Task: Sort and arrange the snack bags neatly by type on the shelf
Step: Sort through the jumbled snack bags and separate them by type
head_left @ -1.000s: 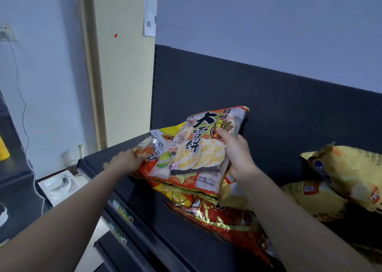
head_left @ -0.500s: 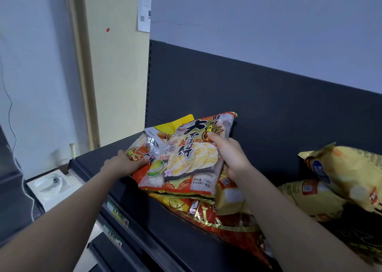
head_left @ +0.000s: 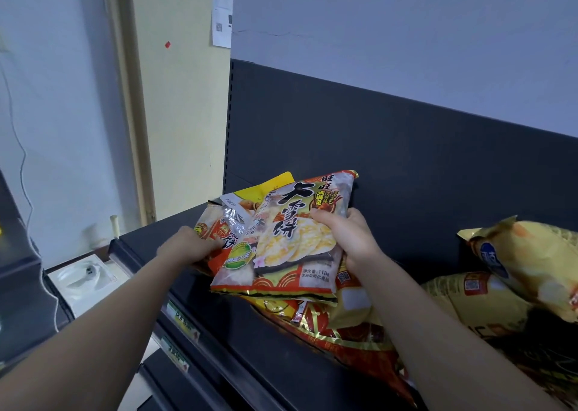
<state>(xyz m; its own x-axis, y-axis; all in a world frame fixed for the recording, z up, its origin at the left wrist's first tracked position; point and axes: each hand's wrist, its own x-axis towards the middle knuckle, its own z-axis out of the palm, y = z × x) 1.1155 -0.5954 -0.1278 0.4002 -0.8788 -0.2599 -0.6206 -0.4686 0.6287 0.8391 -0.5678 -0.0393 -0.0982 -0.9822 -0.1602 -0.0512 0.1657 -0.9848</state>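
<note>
Head view, right hand (head_left: 347,242) pinches rice-cracker bag (head_left: 289,245), left hand (head_left: 187,248) at orange bag (head_left: 211,231), grip hidden.

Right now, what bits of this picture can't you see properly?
All in the head view:
- Left hand: its fingertips are tucked under the orange bag it grips.
- Yellow-cornered bag: mostly covered by the top cracker bag, which the right hand holds.
- Red bag: partly under the held bags.
- Yellow bags: cut off by the right edge.
- Shelf labels: too blurred to read.
</note>
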